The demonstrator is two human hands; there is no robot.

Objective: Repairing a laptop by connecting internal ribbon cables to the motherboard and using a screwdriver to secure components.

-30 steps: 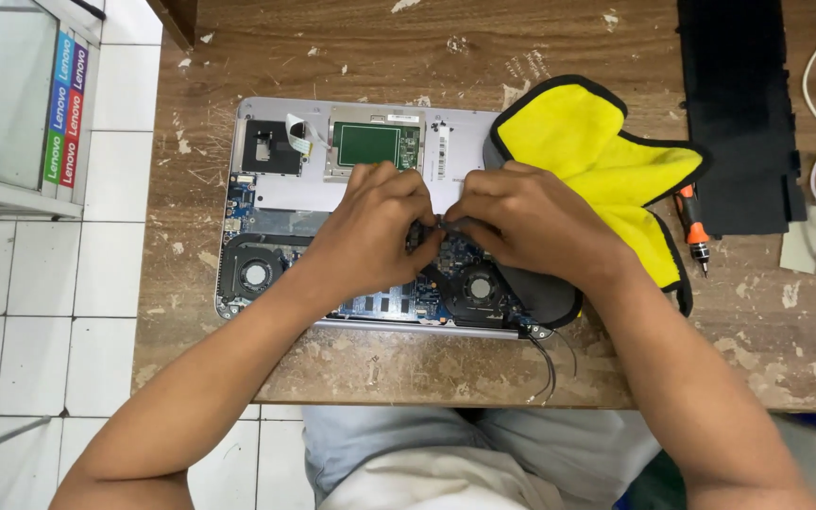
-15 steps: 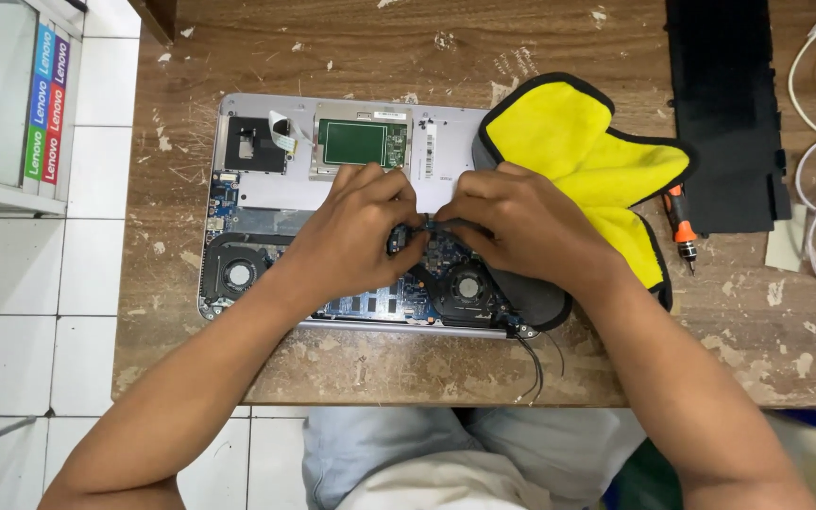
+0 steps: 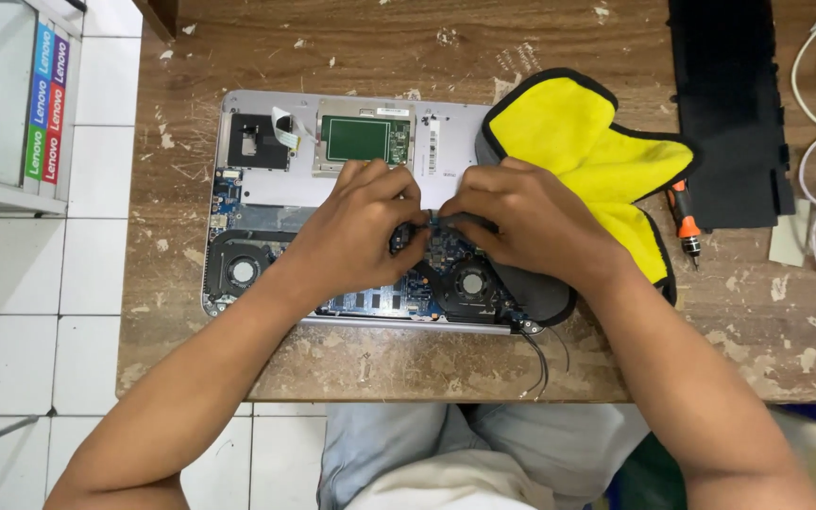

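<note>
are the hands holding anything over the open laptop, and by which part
It cannot be told for sure. Both the left hand and right hand pinch at a small dark part over the laptop's board, which the fingers mostly hide.

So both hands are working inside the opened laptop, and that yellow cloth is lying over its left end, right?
Not quite. In the head view the yellow cloth lies over the right end of the opened laptop, not the left. Both the left hand and the right hand are working inside it.
</note>
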